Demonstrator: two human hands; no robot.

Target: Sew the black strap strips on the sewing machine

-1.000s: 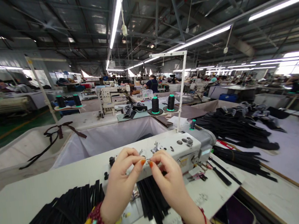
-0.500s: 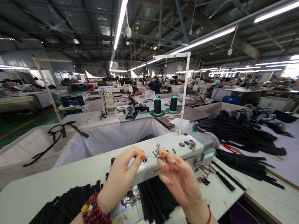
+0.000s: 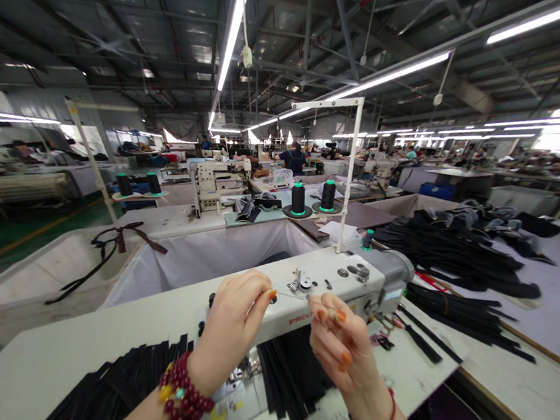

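While the left hand [image 3: 235,313] pinches thread [image 3: 293,294], the right hand's [image 3: 346,355] grip pinches it too.

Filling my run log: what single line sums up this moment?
left hand: pinching thread | right hand: pinching thread | thread: taut between hands | over: sewing machine

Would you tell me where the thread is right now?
The thread stretches between the left hand and right hand, over the sewing machine.
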